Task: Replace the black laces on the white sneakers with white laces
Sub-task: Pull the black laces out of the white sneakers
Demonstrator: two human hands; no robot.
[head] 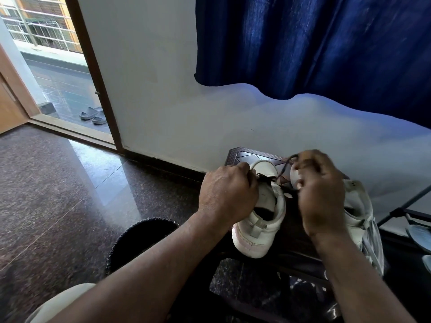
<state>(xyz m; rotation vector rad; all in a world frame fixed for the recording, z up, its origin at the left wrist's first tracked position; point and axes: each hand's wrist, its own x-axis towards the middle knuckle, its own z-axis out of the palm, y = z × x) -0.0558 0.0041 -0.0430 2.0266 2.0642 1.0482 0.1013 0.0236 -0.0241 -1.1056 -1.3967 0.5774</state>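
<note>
Two white sneakers stand on a small dark stool, toes toward the wall. My left hand grips the near side of the left sneaker at its lace area. A black lace runs from that sneaker's eyelets up and to the right, where my right hand pinches it with curled fingers. My right hand and wrist hide most of the right sneaker. White laces hang off the stool's right side beside it.
The stool stands against a white wall under a blue curtain. A round dark mat lies on the speckled floor at my left forearm. A metal rack with slippers is at right. Grey slides sit outside the open doorway.
</note>
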